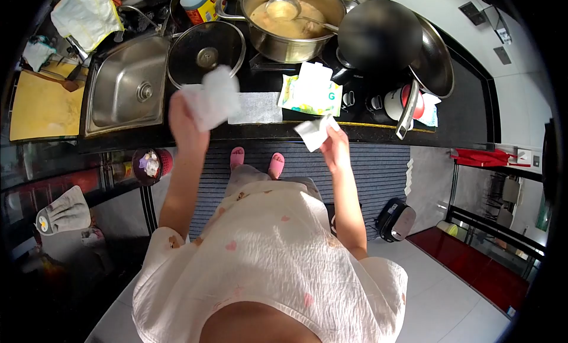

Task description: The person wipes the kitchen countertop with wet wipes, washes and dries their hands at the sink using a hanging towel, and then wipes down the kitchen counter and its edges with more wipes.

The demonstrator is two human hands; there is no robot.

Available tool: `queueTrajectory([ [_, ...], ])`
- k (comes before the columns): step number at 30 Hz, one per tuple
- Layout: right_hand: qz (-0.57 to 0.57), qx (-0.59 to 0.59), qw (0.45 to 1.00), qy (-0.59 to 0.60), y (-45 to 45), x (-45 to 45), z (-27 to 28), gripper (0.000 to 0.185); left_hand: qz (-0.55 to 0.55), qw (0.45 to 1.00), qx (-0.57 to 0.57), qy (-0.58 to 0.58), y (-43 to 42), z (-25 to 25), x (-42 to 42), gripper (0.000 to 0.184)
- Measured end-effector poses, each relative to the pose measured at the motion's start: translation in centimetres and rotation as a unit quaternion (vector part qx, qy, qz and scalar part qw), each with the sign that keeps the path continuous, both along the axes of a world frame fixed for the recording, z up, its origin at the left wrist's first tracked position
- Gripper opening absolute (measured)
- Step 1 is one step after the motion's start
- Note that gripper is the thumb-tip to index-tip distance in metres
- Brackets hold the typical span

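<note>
Head view: larger white sheet (216, 97), grasped by the left hand (184, 125), is held near the round lid (201, 38); smaller white sheet (313, 133), pinched in the right hand (336, 148), is held near the printed packet (309, 94).

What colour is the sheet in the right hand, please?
The sheet is white in the head view.

Along the table (470, 109), from the left: a cutting board (44, 112) with a utensil (71, 86) on it, the sink (118, 89), a lid (207, 41) — then the pot (290, 47), set farther back with a ladle (283, 7) in it. Before the pot lies a packet (296, 103), a flat sheet (257, 108) just to its left. A frying pan (438, 62) is at the right, its handle toward the near edge. One tissue (213, 103) is held by the lid's near side — another tissue (310, 134) before the packet.
</note>
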State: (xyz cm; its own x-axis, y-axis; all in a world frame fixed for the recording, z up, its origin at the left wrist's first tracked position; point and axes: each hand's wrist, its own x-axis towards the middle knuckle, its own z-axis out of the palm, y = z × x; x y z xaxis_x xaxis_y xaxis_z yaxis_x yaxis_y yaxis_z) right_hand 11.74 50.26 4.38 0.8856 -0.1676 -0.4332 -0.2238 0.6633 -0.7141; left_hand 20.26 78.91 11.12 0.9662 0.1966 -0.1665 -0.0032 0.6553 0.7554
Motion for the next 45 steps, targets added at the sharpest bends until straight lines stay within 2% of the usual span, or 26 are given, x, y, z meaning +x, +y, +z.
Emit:
queueTrajectory([
  [2,-0.010,-0.079,0.997,0.000,-1.3,-0.6,0.9,0.021,0.052,0.998,0.018,0.027,2.1,2.2,-0.4,0.016],
  [4,0.042,-0.200,0.978,0.035,-2.9,-1.3,2.3,0.021,0.006,0.997,0.079,0.011,4.0,2.9,-1.4,0.015],
  [6,0.087,-0.283,0.955,0.030,-4.4,-1.1,3.7,0.022,0.001,0.987,0.134,0.085,3.5,3.7,-2.8,0.014],
  [9,0.090,-0.362,0.928,0.021,-5.8,1.4,3.9,0.022,-0.121,0.977,0.165,0.057,3.6,1.1,-4.1,0.012],
  [14,0.077,-0.435,0.896,-0.040,-6.9,7.0,0.4,0.024,-0.220,0.962,0.141,0.083,0.2,0.7,-4.6,0.011],
  [17,0.066,-0.642,0.763,0.015,-8.7,9.6,-2.9,0.038,-0.272,0.952,0.117,0.083,-1.5,1.2,-4.5,0.010],
  [20,0.113,-0.730,0.668,0.092,-7.8,10.0,-1.0,0.045,-0.325,0.939,0.072,0.085,-2.5,1.4,-4.3,0.011],
  [21,0.088,-0.807,0.582,0.056,-7.8,9.7,-1.4,0.051,-0.340,0.935,0.057,0.084,-2.8,1.6,-4.3,0.011],
  [22,0.011,-0.854,0.520,-0.027,-6.6,9.0,0.0,0.049,-0.347,0.933,0.026,0.088,-3.1,1.7,-4.2,0.012],
  [24,-0.017,-0.835,0.532,-0.141,-4.7,8.1,2.2,0.040,-0.381,0.918,-0.035,0.106,-3.3,2.4,-4.0,0.013],
  [25,0.021,-0.710,0.690,-0.138,-2.8,6.9,2.9,0.029,-0.388,0.914,-0.049,0.104,-3.5,2.6,-3.8,0.013],
  [26,0.145,-0.561,0.814,-0.038,-0.2,5.4,4.9,0.029,-0.397,0.910,-0.062,0.102,-3.8,2.8,-3.7,0.012],
  [27,0.246,-0.351,0.902,-0.058,1.4,4.3,4.5,0.033,-0.405,0.905,-0.076,0.101,-4.0,2.9,-3.6,0.012],
  [28,0.331,-0.195,0.922,-0.052,3.2,3.4,4.6,0.037,-0.412,0.901,-0.094,0.095,-4.3,2.9,-3.5,0.012],
  [29,0.347,-0.002,0.936,-0.062,4.8,2.0,3.4,0.038,-0.419,0.897,-0.110,0.090,-4.5,2.8,-3.5,0.012],
  [30,0.350,0.191,0.914,-0.070,5.9,1.1,2.2,0.040,-0.426,0.892,-0.127,0.085,-4.7,2.8,-3.5,0.012],
  [32,0.330,0.366,0.863,-0.114,7.2,0.9,2.3,0.040,-0.428,0.892,-0.119,0.084,-4.7,2.5,-3.4,0.019],
  [33,0.275,0.296,0.910,-0.092,7.4,1.0,2.2,0.039,-0.425,0.894,-0.113,0.087,-4.6,2.6,-3.4,0.021],
  [36,0.177,0.169,0.967,-0.072,6.6,1.5,2.7,0.033,-0.383,0.914,-0.090,0.099,-3.8,1.8,-3.4,0.029],
  [38,0.162,0.162,0.968,-0.099,5.9,1.4,3.6,0.022,-0.370,0.919,-0.081,0.106,-2.8,0.6,-3.5,0.030],
  [43,0.128,0.118,0.979,-0.109,6.0,0.5,4.5,0.022,-0.353,0.925,-0.100,0.101,-2.1,0.2,-4.7,0.023],
  [45,0.127,0.140,0.978,-0.089,6.3,0.0,4.4,0.022,-0.328,0.926,-0.112,0.149,-2.0,0.2,-5.2,0.022],
])
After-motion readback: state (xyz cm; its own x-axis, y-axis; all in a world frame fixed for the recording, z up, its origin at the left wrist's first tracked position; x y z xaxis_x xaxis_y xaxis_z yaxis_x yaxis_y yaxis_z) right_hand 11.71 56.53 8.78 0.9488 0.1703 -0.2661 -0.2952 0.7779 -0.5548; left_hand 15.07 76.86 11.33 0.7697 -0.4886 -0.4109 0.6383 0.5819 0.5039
